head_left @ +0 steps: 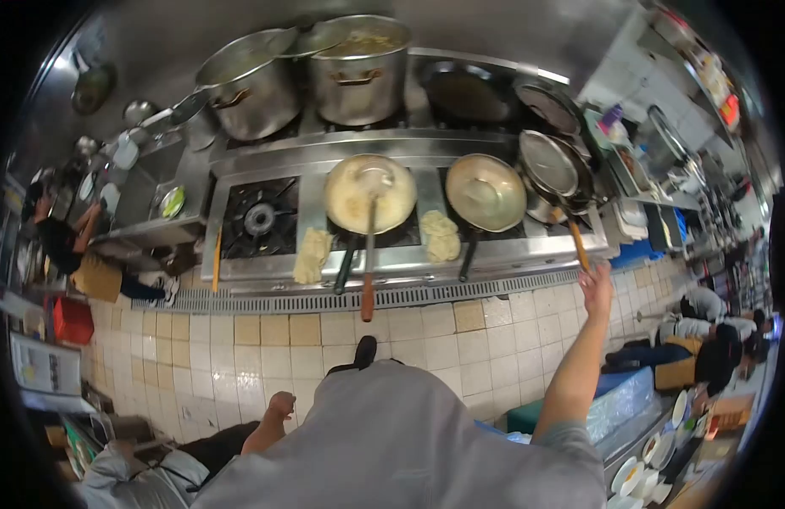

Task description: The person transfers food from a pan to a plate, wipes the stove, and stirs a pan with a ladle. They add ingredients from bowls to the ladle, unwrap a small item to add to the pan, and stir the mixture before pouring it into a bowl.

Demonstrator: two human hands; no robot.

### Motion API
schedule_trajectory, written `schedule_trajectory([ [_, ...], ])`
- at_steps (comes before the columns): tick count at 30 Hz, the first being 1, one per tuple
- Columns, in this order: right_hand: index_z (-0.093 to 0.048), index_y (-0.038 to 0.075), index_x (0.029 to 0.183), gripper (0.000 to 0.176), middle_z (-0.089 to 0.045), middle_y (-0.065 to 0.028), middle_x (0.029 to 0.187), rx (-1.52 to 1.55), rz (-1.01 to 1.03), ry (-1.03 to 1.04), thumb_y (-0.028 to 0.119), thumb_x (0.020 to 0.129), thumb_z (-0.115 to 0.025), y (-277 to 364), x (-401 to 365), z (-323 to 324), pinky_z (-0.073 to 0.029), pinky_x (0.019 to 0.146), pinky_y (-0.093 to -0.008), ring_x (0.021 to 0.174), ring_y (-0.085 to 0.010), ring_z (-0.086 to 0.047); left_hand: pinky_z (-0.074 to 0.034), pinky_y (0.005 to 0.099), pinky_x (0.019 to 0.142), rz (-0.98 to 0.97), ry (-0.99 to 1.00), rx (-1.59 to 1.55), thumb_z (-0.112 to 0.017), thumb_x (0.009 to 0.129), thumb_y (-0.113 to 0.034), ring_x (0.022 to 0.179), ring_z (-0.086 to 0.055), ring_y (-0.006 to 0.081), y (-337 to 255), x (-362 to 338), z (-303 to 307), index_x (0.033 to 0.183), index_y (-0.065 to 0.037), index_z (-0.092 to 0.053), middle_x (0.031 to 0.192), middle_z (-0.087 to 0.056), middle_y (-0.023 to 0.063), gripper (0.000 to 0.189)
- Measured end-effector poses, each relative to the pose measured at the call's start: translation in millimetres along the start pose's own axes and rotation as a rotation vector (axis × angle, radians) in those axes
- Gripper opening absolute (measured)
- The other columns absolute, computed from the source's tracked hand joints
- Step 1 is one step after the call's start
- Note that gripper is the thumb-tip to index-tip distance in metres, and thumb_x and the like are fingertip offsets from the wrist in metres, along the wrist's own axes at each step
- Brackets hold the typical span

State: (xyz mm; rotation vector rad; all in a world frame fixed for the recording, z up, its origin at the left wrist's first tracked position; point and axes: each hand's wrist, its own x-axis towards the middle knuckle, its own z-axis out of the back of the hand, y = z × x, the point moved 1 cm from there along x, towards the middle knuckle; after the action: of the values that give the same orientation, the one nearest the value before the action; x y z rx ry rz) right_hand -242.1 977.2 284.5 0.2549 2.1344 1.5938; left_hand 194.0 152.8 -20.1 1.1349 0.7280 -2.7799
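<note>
My right hand (596, 290) is stretched forward at the right, its fingers partly spread and the fingertips right at the end of a wooden handle (576, 243). That handle belongs to a round mesh strainer (549, 165) resting over a pot at the stove's right end. Low at my left side hangs my left hand (282, 405), empty, with loosely bent fingers, over the tiled floor. Before me a wok (331, 202) holds pale, cloudy liquid, with a ladle (370, 254) lying in it, its wooden grip toward me. Right of it sits a second wok (486, 193) with a shiny inside.
Two large stockpots (255, 93) stand at the back. Folded cloths (312, 254) lie on the stove's front edge beside a bare burner (259, 219). A floor grate (282, 303) runs along the stove. People work at far left and right; another person (138, 475) is close behind at left.
</note>
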Motion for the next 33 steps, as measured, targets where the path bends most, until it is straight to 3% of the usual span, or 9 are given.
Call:
schedule_trajectory([
  [1, -0.035, -0.001, 0.146, 0.071, -0.051, -0.0242, 0.136, 0.112, 0.063, -0.128, 0.048, 0.099, -0.054, -22.8, -4.3, 27.4, -0.054, 0.094, -0.0393, 0.111, -0.0298, -0.061, -0.053, 0.0404, 0.092, -0.072, 0.131, 0.434, -0.067, 0.084, -0.015, 0.096, -0.065, 0.0296, -0.9, -8.8, 6.2, 0.109, -0.002, -0.068, 0.099, -0.069, 0.0132, 0.029],
  [5, -0.045, 0.007, 0.143, 0.062, -0.056, -0.0172, 0.123, 0.217, -0.041, -0.705, 0.049, 0.098, -0.053, -215.2, -74.6, 127.2, -0.054, 0.081, -0.0360, 0.099, -0.0265, -0.058, -0.058, 0.0437, 0.076, 0.340, 0.170, -0.194, -0.056, 0.094, -0.024, 0.090, -0.069, 0.0310, 23.0, 21.0, 8.9, 0.111, 0.000, -0.067, 0.097, -0.070, 0.0161, 0.031],
  [8, -0.054, 0.002, 0.134, 0.055, -0.061, -0.0198, 0.118, -0.911, -0.637, 0.181, 0.043, 0.097, -0.055, -351.4, -218.6, 129.7, -0.054, 0.087, -0.0426, 0.108, -0.0332, -0.059, -0.058, 0.0413, 0.074, 0.252, -0.016, -0.223, -0.055, 0.094, -0.038, 0.072, -0.070, 0.0320, 32.6, 49.6, 50.1, 0.114, 0.002, -0.065, 0.094, -0.070, 0.0200, 0.045],
  [10, -0.056, 0.003, 0.131, 0.052, -0.063, -0.0175, 0.118, -1.336, -0.589, 0.856, 0.040, 0.096, -0.056, -368.6, -290.2, 72.5, -0.054, 0.087, -0.0424, 0.106, -0.0324, -0.061, -0.057, 0.0393, 0.075, 0.229, -0.323, -0.425, -0.059, 0.091, -0.034, 0.075, -0.070, 0.0293, 39.7, 71.0, 69.5, 0.120, -0.004, -0.064, 0.097, -0.071, 0.0191, 0.042],
  [13, -0.060, 0.003, 0.127, 0.047, -0.065, -0.0142, 0.118, -1.423, -0.424, 1.174, 0.036, 0.095, -0.058, -381.9, -314.1, 30.2, -0.055, 0.086, -0.0419, 0.102, -0.0313, -0.064, -0.055, 0.0367, 0.080, 0.486, -0.357, -0.794, -0.062, 0.089, -0.032, 0.083, -0.070, 0.0277, -26.9, 55.2, 152.1, 0.121, -0.006, -0.065, 0.097, -0.071, 0.0183, 0.042],
  [19, -0.060, 0.001, 0.128, 0.046, -0.064, -0.0172, 0.128, -1.678, 0.390, 1.643, 0.031, 0.094, -0.060, -482.6, -154.6, 40.4, -0.048, 0.101, -0.0410, 0.120, -0.0353, -0.059, -0.056, 0.0359, 0.073, 0.182, -0.444, -0.530, -0.067, 0.089, -0.029, 0.083, -0.068, 0.0241, -77.1, 50.1, 159.0, 0.122, -0.005, -0.065, 0.098, -0.071, 0.0151, 0.041],
  [21, -0.052, 0.000, 0.136, 0.064, -0.056, -0.0247, 0.135, -1.480, -0.298, 0.948, 0.042, 0.091, -0.062, -428.7, -154.3, -30.1, -0.040, 0.109, -0.0386, 0.129, -0.0351, -0.052, -0.055, 0.0378, 0.079, 0.211, -0.545, -0.412, -0.067, 0.088, -0.032, 0.089, -0.069, 0.0290, -65.4, 46.9, 161.5, 0.124, -0.007, -0.064, 0.100, -0.072, 0.0161, 0.044],
  [26, -0.051, -0.003, 0.136, 0.061, -0.055, -0.0276, 0.134, -1.447, -0.181, 0.918, 0.038, 0.092, -0.061, -385.7, -210.4, -143.9, -0.043, 0.107, -0.0409, 0.126, -0.0385, -0.054, -0.048, 0.0416, 0.100, 0.410, -0.870, -0.360, -0.067, 0.088, -0.028, 0.115, -0.061, 0.0375, -12.8, 46.0, 259.5, 0.126, 0.001, -0.061, 0.119, -0.065, 0.0262, 0.048],
  [33, -0.052, -0.001, 0.134, 0.050, -0.057, -0.0271, 0.131, -1.257, 0.061, 1.029, 0.027, 0.093, -0.059, -385.9, -305.5, -281.1, -0.045, 0.103, -0.0433, 0.123, -0.0392, -0.055, -0.049, 0.0477, 0.095, 0.527, -0.958, -0.250, -0.064, 0.089, -0.021, 0.107, -0.056, 0.0481, 99.9, 95.3, 366.2, 0.113, -0.002, -0.059, 0.105, -0.063, 0.0256, 0.031],
])
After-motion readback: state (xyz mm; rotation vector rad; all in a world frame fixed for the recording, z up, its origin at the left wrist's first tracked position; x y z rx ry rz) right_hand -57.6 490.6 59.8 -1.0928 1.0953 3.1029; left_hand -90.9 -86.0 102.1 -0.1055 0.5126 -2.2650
